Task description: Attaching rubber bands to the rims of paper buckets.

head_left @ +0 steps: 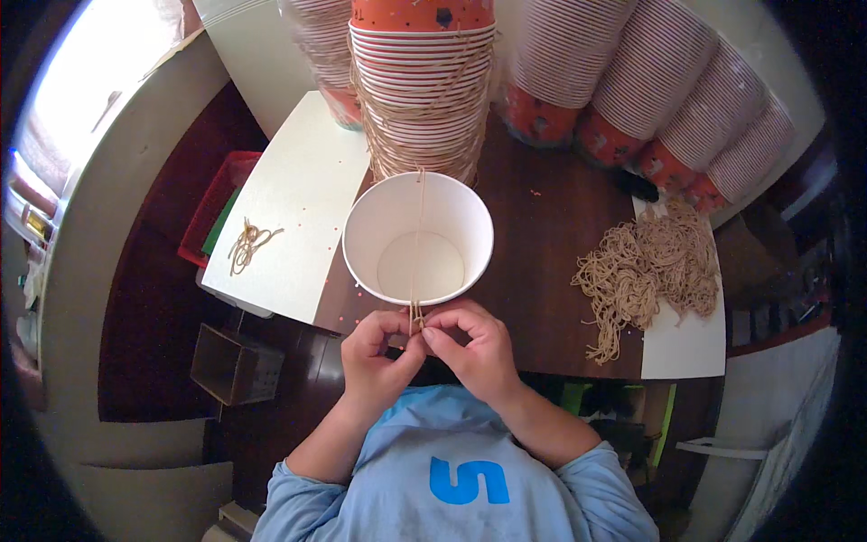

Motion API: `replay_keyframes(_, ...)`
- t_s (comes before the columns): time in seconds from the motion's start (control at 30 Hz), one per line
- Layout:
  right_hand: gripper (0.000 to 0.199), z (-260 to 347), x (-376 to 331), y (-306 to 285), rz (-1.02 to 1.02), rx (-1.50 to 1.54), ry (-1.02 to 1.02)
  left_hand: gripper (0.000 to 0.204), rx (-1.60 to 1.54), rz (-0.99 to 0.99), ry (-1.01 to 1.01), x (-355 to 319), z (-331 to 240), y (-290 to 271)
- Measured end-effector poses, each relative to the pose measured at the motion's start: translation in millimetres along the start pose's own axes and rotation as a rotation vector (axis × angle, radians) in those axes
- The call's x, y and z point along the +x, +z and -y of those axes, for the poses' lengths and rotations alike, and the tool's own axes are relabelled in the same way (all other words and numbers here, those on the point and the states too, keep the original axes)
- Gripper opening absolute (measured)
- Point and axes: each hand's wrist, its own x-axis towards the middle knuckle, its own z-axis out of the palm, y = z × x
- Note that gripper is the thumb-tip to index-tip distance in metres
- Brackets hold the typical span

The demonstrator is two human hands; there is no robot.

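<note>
A white paper bucket (pixel 370 226) stands on the brown table in front of me, its open mouth toward me. One tan cord (pixel 421 212) runs across its mouth from the far rim to the near rim. At the near rim my left hand (pixel 384 348) and my right hand (pixel 470 348) meet, thumbs and fingers pinched together on the cord's end. The fingertips sit close under the rim; whether the cord is knotted there is too small to tell. Behind the bucket rises a tall stack of nested buckets (pixel 424 81) with cords hanging down around it.
A heap of tan cords (pixel 646 271) lies at the table's right end. A few loose cords (pixel 253 244) lie on the white board at left. Wrapped stacks of orange-and-white buckets (pixel 650 81) line the back right. A cardboard box (pixel 233 366) stands below the table at left.
</note>
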Motion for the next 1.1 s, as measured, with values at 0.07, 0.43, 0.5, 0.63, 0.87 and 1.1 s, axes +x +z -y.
replay_keyframes(0.07, 0.01, 2.0, 0.5, -0.4, 0.016, 0.035, 0.055, 0.011, 0.003, -0.001, -0.001, 0.5, 2.6, -1.9)
replay_keyframes(0.43, 0.012, -1.4, 3.7, 2.4, 0.094, 0.284, 0.207, 0.014, 0.069, 0.051, 0.004, -1.4, 1.8, -8.8)
replay_keyframes(0.5, 0.012, -2.2, 3.0, -0.3, 0.092, 0.336, 0.24, 0.014, 0.002, 0.043, -0.007, -0.9, 2.0, -8.6)
replay_keyframes(0.63, 0.011, -5.5, 2.7, -7.6, 0.06, 0.071, 0.084, 0.02, -0.218, 0.058, -0.098, 1.1, 5.7, -11.1)
replay_keyframes(0.87, 0.013, 3.1, 10.1, -9.3, -0.066, -0.625, -0.525, 0.015, -0.349, 0.094, -0.163, 3.1, 6.2, -12.7)
replay_keyframes(1.1, 0.016, 0.5, 9.5, -6.9, -0.05, -0.628, -0.525, 0.015, -0.382, 0.109, -0.159, 1.3, 8.1, -14.7)
